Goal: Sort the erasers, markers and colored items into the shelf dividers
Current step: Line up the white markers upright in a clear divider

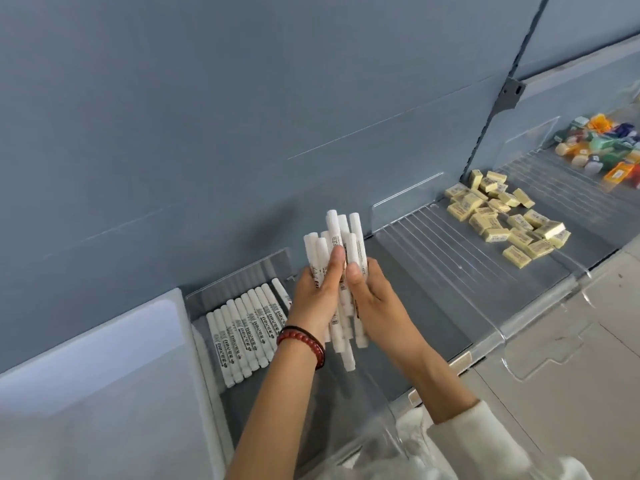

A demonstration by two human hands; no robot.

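Both hands are closed around one bundle of white markers (341, 237), held upright above the shelf (415, 306). The left hand (317, 296), wearing a red bead bracelet (301, 344), wraps one side, and the right hand (372, 292) cups the other, thumbs pressed on the barrels. The ends stand uneven. The markers look light and stiff, but smooth plastic barrels will likely slide past one another, so squeezing at mid-length seems the safest hold. A tidy row of markers (247, 327) lies in the compartment just left of the hands. Erasers (502, 216) sit loose further right, with the colored items (602, 147) beyond them.
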